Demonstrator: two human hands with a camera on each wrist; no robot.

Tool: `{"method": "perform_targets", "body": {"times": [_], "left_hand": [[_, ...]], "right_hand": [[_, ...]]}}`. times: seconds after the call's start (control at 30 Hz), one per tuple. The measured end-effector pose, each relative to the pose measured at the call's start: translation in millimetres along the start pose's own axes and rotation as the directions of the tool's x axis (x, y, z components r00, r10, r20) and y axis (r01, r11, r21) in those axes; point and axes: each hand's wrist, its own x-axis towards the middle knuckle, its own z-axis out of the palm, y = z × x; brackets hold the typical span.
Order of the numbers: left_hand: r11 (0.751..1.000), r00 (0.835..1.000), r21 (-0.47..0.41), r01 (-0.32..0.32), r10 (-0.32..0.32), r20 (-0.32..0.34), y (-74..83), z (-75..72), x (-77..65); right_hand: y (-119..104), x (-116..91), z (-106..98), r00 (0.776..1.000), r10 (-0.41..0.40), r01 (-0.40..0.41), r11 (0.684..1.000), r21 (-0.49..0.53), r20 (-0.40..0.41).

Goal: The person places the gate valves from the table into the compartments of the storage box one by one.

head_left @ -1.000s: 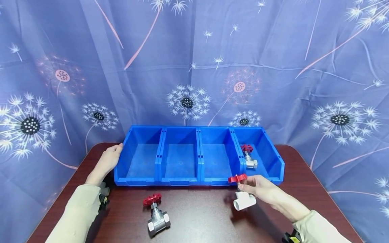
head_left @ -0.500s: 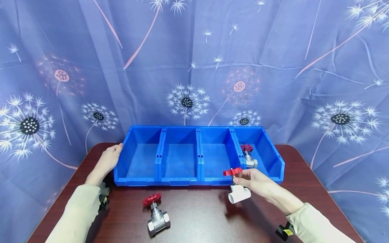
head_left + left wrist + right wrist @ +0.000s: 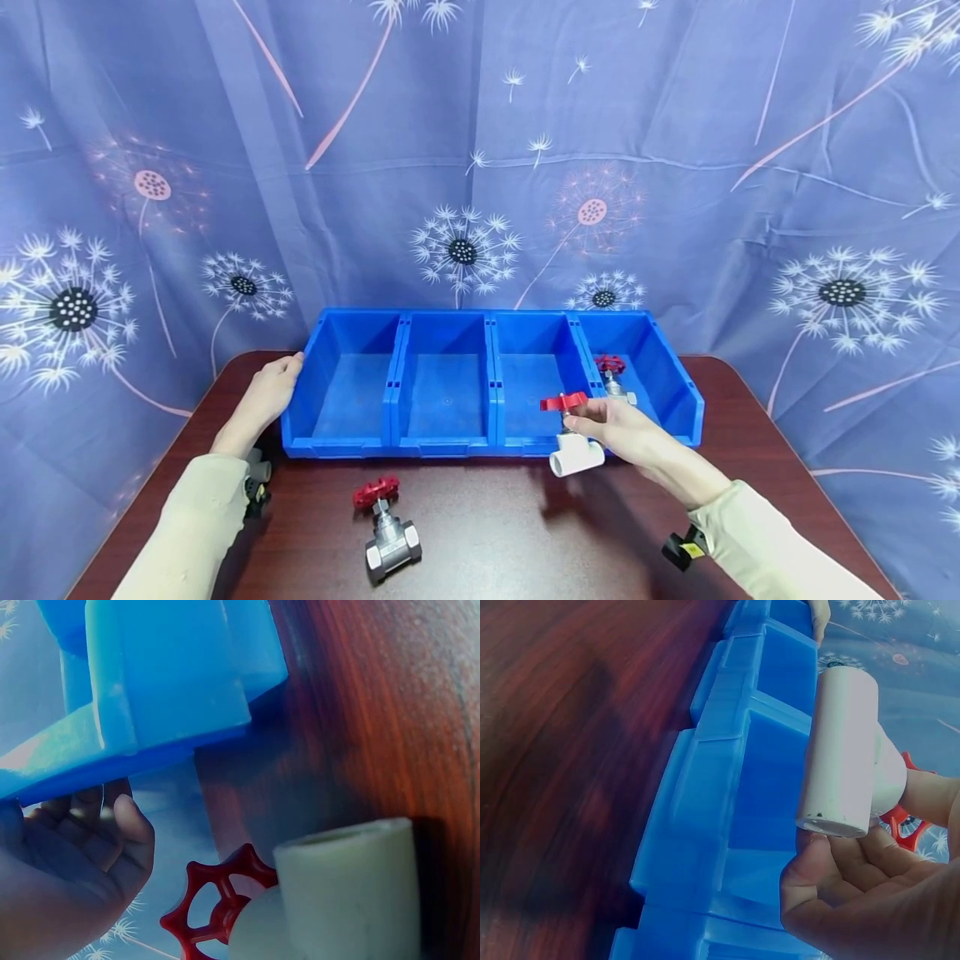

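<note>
My right hand point(image 3: 626, 429) pinches a white plastic valve point(image 3: 576, 455) by its stem, just below the red handwheel point(image 3: 564, 402). The valve hangs upright in front of the third compartment of the blue bin row point(image 3: 446, 450); the right wrist view shows its white pipe body point(image 3: 840, 750) close up. At the left end of the row, my left hand point(image 3: 266, 396) rests against the outer wall, fingers bent loosely near it in the left wrist view. A metal gate valve point(image 3: 392, 546) with a red wheel lies on the table in front.
In the rightmost compartment sits another metal valve point(image 3: 617, 390), partly hidden by my right hand. A pale pipe valve point(image 3: 349, 892) with a red wheel point(image 3: 217, 904) lies beside my left wrist. A patterned blue curtain point(image 3: 465, 125) hangs behind the brown table point(image 3: 480, 517).
My right hand has carried the white valve leftward and up toward the third compartment's front edge. My left hand, the bins and the metal valves have stayed put.
</note>
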Motion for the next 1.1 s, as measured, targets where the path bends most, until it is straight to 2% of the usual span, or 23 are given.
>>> {"method": "perform_targets", "body": {"times": [0.27, 0.47, 0.7, 1.1], "left_hand": [[1.0, 1.0, 0.009, -0.002, 0.002, -0.009, 0.2, 0.5, 1.2], [1.0, 1.0, 0.008, 0.005, -0.005, -0.003, -0.2, 0.5, 1.1], [1.0, 1.0, 0.006, 0.01, -0.01, 0.003, 0.4, 0.2, 0.3], [1.0, 1.0, 0.001, 0.002, -0.002, -0.002, 0.1, -0.5, 0.0]], "right_hand": [[-11, 8, 2, 0.996, 0.031, -0.038, 0.996, -0.079, -0.083], [-16, 17, 5, 0.994, 0.056, -0.058, 0.998, -0.023, -0.094], [-19, 28, 2, 0.991, 0.083, -0.085, 0.996, -0.018, -0.105], [-27, 45, 2, 0.987, 0.122, -0.118, 0.992, 0.047, -0.105]]}}
